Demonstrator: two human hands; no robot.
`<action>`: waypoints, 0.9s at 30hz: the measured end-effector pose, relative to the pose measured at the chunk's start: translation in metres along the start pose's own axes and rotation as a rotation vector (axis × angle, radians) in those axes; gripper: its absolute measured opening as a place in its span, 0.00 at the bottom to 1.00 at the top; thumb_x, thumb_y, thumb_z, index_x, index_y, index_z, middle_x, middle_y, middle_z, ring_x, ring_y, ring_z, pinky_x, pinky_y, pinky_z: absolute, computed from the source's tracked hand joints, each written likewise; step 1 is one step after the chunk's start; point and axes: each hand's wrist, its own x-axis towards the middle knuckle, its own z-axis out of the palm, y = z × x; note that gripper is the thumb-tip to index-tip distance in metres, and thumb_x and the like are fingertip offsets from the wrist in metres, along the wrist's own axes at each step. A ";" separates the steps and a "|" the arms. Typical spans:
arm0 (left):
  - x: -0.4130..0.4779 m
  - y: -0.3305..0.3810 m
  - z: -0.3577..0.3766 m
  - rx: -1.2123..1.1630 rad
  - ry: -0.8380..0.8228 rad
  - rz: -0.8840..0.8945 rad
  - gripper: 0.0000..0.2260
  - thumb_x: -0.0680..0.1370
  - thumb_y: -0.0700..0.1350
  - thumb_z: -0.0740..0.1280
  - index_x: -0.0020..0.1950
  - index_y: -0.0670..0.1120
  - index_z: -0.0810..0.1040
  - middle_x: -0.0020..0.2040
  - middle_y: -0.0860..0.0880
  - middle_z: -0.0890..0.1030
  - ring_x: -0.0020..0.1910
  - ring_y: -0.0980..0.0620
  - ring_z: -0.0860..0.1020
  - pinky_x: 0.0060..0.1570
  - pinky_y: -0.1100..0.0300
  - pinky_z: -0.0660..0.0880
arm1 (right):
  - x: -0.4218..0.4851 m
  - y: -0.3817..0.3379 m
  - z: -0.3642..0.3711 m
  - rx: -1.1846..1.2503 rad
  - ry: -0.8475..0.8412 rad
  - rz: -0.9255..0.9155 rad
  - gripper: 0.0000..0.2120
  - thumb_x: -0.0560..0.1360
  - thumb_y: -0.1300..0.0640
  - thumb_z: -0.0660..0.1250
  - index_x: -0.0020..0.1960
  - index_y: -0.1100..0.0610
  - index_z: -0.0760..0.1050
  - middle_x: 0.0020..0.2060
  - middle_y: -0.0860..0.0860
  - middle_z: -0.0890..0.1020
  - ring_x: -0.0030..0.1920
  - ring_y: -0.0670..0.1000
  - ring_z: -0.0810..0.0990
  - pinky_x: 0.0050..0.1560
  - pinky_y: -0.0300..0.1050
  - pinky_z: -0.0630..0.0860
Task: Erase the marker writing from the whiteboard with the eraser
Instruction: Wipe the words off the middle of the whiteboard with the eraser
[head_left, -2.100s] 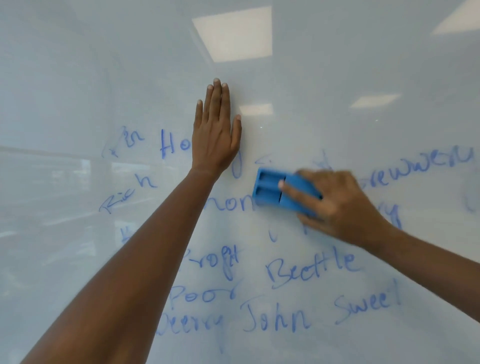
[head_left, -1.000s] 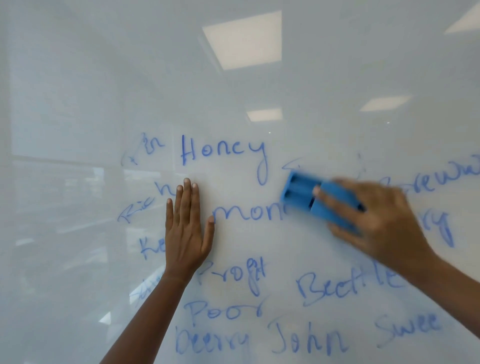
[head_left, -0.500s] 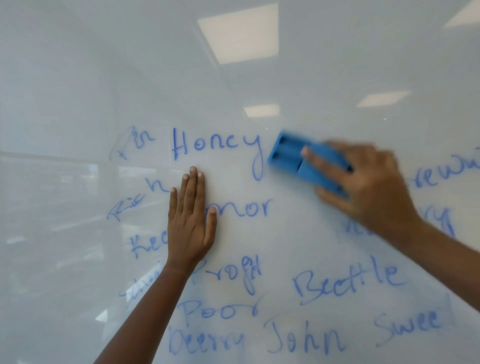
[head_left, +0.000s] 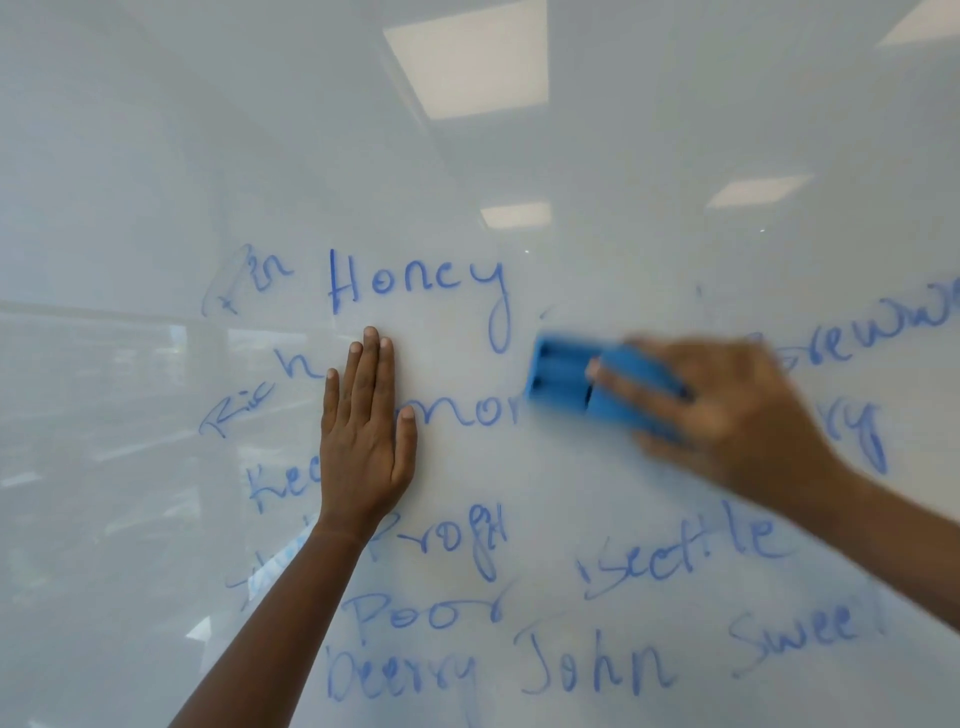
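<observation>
From the head camera, the right hand (head_left: 727, 410), clamped on the blue eraser (head_left: 587, 387), has swept back down from beside "Honey" to the end of "mon". The left hand (head_left: 363, 431) stays spread flat on the whiteboard (head_left: 156, 156). Most writing (head_left: 415, 283) remains.

The whiteboard (head_left: 623, 156) reads "Honey", "Poor", "John" and "Beetle" in blue marker.

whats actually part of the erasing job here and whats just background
Part of the job:
- blue eraser, gripped in the right hand
- whiteboard
- blue marker writing, such as "Honey" and "John"
- left hand, flat on the board

Just background:
- ceiling light reflections in the glossy surface
</observation>
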 end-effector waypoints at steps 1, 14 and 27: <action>0.000 0.000 0.000 0.000 0.000 -0.001 0.24 0.78 0.45 0.50 0.72 0.37 0.51 0.73 0.42 0.55 0.73 0.50 0.53 0.72 0.54 0.45 | 0.009 0.021 -0.004 -0.040 0.026 0.153 0.20 0.77 0.50 0.57 0.67 0.53 0.69 0.57 0.62 0.80 0.47 0.62 0.78 0.44 0.54 0.72; 0.000 0.000 0.000 0.021 -0.007 0.005 0.25 0.78 0.46 0.50 0.72 0.35 0.53 0.73 0.41 0.56 0.73 0.48 0.54 0.72 0.55 0.45 | -0.118 -0.059 -0.020 0.138 -0.253 -0.264 0.15 0.81 0.52 0.51 0.64 0.45 0.69 0.61 0.51 0.78 0.49 0.48 0.82 0.49 0.49 0.72; 0.000 0.001 0.001 0.027 -0.013 -0.002 0.25 0.78 0.46 0.50 0.72 0.35 0.53 0.73 0.41 0.56 0.73 0.48 0.53 0.72 0.54 0.45 | -0.071 0.028 -0.030 -0.085 0.008 0.546 0.23 0.80 0.46 0.53 0.73 0.52 0.61 0.61 0.62 0.70 0.51 0.64 0.72 0.49 0.59 0.69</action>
